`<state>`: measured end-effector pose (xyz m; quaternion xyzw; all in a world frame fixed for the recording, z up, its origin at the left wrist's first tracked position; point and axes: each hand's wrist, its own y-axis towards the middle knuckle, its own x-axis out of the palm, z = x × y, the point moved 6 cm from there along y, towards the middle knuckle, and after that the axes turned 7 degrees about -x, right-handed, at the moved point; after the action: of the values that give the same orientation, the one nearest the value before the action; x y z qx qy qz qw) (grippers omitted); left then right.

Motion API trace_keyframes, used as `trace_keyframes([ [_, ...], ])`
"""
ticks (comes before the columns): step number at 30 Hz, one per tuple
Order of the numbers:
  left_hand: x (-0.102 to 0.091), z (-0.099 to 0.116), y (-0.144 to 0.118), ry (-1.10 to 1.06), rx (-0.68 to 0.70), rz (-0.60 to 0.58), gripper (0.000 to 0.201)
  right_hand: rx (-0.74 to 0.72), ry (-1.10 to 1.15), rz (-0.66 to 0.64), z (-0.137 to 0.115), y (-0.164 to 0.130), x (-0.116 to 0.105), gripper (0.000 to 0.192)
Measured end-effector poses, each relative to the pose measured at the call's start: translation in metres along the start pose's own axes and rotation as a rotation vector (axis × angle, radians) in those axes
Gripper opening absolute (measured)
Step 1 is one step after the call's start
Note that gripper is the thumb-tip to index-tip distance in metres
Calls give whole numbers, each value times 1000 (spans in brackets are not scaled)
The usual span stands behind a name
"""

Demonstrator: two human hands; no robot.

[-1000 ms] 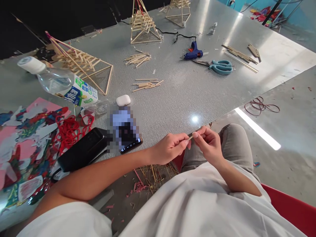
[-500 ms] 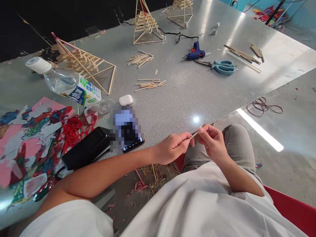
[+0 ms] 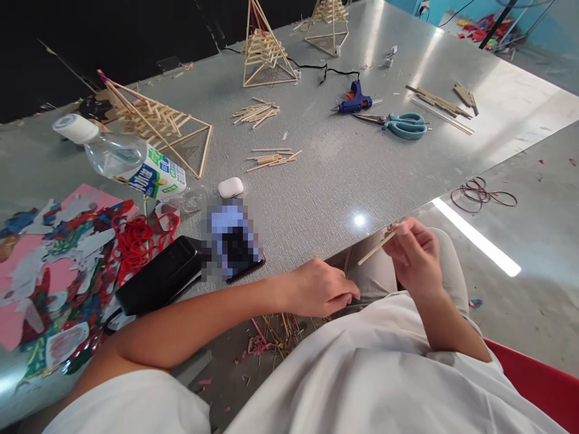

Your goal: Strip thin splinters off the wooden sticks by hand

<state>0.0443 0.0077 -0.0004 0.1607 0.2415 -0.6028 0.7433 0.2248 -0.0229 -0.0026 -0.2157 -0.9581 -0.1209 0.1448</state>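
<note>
My right hand [image 3: 414, 256] pinches a short, thin wooden stick [image 3: 377, 247] above my lap, and the stick's free end points down and to the left. My left hand [image 3: 323, 288] is apart from it, at the table's front edge, back of the hand up and fingers curled together. What those fingers hold, if anything, is hidden. Beyond the hands lie two small heaps of cut sticks, a nearer pile [image 3: 274, 159] and a farther pile [image 3: 256, 113]. A phone [image 3: 237, 241] with a blurred screen rests near my left forearm.
Stick pyramids, one leaning [image 3: 158, 120] and one upright [image 3: 266, 51], stand at the back. A blue glue gun [image 3: 356, 97], scissors [image 3: 404, 125] and longer wood strips [image 3: 438, 101] lie right. Left are a bottle [image 3: 126, 160], red cord [image 3: 136, 241], a black case [image 3: 158, 274] and foil scraps [image 3: 85, 259].
My hands have come apart. The right hand has moved right with the stick, and the left hand has let go of its end and dropped slightly lower.
</note>
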Motion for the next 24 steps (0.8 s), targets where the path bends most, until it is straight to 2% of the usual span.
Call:
trace_keyframes([
  [2, 2, 1, -1, -18, 56, 17, 25, -23, 4, 11, -8, 5, -6, 43],
  [4, -4, -2, -2, -165, 31, 89, 17, 4, 6, -57, -9, 6, -4, 42],
  [8, -25, -14, -3, -455, -145, 279, 57, 50, 21, -184, -1, 0, 7, 40],
  [13, -23, -9, 2, -502, -184, 168, 56, 54, -96, -253, 9, -8, 25, 45],
  [19, -16, -12, 4, -685, -206, 207, 51, 158, -60, -377, 20, -19, 45, 51],
  [21, -17, -14, 4, -632, -225, 221, 54, 160, -55, -346, 23, -19, 45, 53],
  [24, -23, -14, 4, -517, -236, 237, 64, 94, -23, -216, 20, -15, 37, 56],
])
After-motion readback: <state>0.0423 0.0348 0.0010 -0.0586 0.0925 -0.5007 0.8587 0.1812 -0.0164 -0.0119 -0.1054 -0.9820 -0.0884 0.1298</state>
